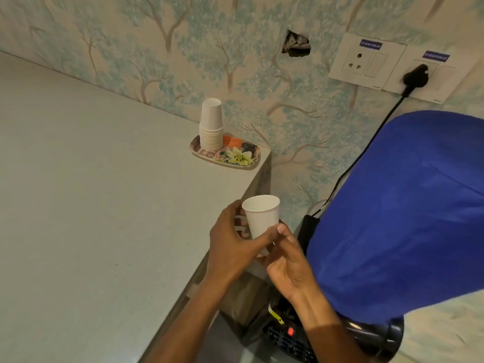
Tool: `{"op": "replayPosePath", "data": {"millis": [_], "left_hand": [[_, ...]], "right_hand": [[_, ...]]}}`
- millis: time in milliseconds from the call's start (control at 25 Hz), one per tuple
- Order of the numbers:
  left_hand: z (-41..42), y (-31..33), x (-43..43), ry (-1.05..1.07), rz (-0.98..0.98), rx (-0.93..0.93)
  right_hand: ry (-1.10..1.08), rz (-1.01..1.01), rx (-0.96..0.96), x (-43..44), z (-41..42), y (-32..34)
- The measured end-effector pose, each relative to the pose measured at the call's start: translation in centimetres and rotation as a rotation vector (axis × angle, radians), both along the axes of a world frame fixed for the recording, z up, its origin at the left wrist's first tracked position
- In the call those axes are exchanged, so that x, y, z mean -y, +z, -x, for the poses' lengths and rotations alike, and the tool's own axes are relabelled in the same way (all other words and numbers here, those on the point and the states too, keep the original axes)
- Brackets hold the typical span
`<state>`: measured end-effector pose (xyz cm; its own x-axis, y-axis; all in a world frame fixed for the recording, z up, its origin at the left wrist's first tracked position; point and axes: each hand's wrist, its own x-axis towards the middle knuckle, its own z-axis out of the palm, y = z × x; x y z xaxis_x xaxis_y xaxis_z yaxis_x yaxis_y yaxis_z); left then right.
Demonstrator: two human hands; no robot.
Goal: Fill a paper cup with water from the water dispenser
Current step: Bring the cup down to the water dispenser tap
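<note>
**Cup in hand, not yet at the tap**

You hold a single paper cup upright between both hands, just off the corner of the grey counter and above the gap beside the water dispenser. Your left hand wraps the cup's far side, fingers curled around its wall. Your right hand closes on its lower part, thumb pressed on the front. The cup looks empty; its inside shows plain white.

The stack of paper cups stands upside down on the floral tray at the counter's back corner, well apart from your hands.

By my reading, you are at the carrying step: cup picked, filling not begun. The blue water bottle hides most of the dispenser; only its dark drip grille and a red spot show below your right wrist. Next, lower the cup under a tap, keep it upright, and free one hand for the tap.
</note>
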<state>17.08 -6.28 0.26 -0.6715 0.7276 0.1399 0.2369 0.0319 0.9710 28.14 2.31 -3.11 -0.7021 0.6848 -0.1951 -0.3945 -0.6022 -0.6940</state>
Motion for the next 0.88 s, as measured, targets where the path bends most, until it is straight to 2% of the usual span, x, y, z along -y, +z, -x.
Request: {"op": "replayPosePath", "data": {"millis": [120,280,400,520,880], "left_hand": [[-0.5,-1.0,0.6,0.006,-0.040,0.028],[-1.1,-1.9,1.3,-0.009,-0.079,0.017],[-1.9,-2.9,1.5,-0.040,-0.067,-0.017],[-2.5,-3.7,1.7,-0.086,-0.055,-0.084],[-4.2,-6.6,2.5,-0.139,-0.036,-0.104]], "right_hand": [[0.019,-0.171,0.072,0.3,-1.7,-0.8],[-0.101,-0.641,0.357,0.7,-3.3,-0.5],[-0.192,-0.893,0.443,1.5,-3.9,-1.0],[-0.282,-0.915,0.496,2.4,-4.5,-2.3],[-0.422,-0.912,0.612,4.4,-5.5,-5.4]]}}
